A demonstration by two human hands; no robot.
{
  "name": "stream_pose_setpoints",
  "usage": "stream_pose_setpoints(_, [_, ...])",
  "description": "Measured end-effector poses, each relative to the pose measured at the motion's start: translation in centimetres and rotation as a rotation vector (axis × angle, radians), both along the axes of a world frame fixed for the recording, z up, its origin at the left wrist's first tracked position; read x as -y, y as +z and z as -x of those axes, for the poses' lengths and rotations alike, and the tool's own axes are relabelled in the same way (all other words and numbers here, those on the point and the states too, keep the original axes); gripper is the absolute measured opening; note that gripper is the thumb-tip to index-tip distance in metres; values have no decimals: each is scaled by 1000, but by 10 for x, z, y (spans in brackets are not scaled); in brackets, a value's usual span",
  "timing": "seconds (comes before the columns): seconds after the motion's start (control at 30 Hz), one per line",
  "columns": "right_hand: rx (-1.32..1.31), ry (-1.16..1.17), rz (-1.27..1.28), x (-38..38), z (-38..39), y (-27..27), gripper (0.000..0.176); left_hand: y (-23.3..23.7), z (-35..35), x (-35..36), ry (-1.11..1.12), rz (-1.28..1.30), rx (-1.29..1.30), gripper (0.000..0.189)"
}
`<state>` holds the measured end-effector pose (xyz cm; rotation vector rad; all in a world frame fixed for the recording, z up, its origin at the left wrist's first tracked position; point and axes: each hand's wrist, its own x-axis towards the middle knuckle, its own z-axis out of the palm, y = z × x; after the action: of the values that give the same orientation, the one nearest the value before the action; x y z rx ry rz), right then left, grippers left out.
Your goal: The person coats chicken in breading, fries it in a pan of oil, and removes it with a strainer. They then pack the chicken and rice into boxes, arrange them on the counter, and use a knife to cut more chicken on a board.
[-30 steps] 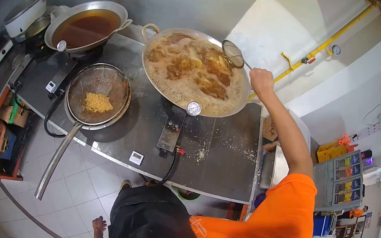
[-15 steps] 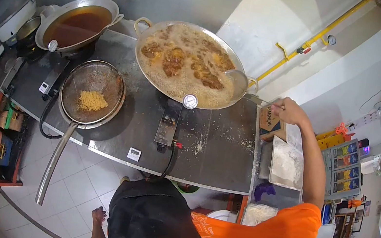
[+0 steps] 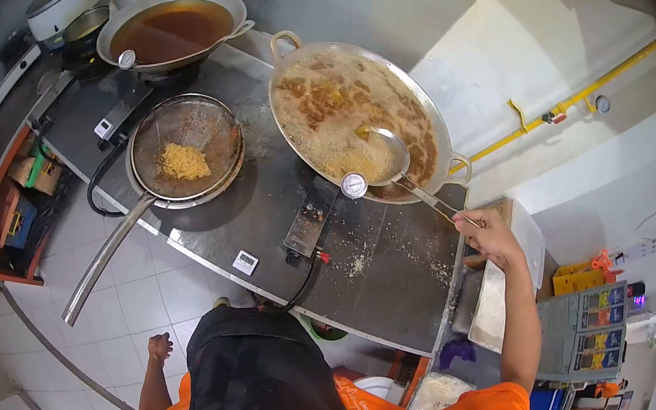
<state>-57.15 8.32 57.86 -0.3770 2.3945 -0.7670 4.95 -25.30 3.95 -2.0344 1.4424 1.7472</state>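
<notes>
My right hand (image 3: 489,236) grips the handle end of a round metal skimmer (image 3: 428,198). The skimmer's head dips into foaming oil near the front right of a large two-handled wok (image 3: 454,154). Browned, crusted pieces (image 3: 322,101) float in the bubbling oil, partly hidden by foam. A dial thermometer (image 3: 354,185) sits at the wok's front rim. Down by my side, above the tiled floor, my left hand (image 3: 161,346) has its fingers curled in, with nothing seen in them.
A long-handled strainer (image 3: 154,128) holding yellow crumbs (image 3: 186,163) rests left of the wok. Behind it stands a second wok (image 3: 231,2) of dark oil. A timer (image 3: 246,262) lies at the counter's front edge. Trays (image 3: 490,310) stand at the right, and a yellow pipe (image 3: 517,131) crosses the wall.
My right hand has taken hold of the skimmer and come nearer the wok's front. The skimmer's head has moved left and forward in the oil. The view has shifted slightly.
</notes>
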Motion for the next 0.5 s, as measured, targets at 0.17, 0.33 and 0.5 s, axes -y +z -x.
stream_pose_setpoints(0.17, [-173,226,-52,43,8,9,33,-5,-18,-18,8,-30,48,30])
stream_pose_setpoints(0.33, [-34,171,-213,93,-11,33,34,-8,-33,-37,69,-38,37,31])
stream_pose_setpoints(0.5, [142,119,-50,124,-7,6,38,-16,-45,-56,144,-53,46,33])
